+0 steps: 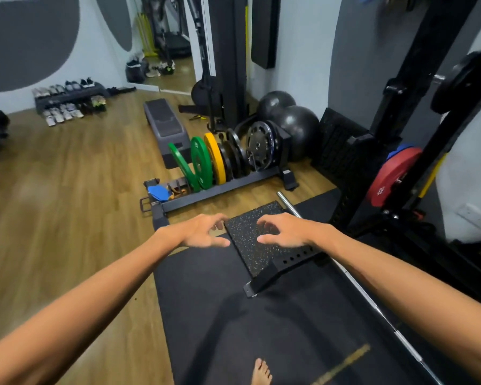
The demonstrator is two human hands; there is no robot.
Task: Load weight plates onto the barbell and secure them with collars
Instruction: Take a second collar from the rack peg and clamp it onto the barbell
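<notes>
Wooden floor lies open left of rack.

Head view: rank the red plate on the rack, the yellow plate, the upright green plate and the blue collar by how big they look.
1. Red plate, though it sits nearer the camera.
2. Yellow plate and upright green plate: too alike to rank.
3. Blue collar, clearly smallest.
</notes>
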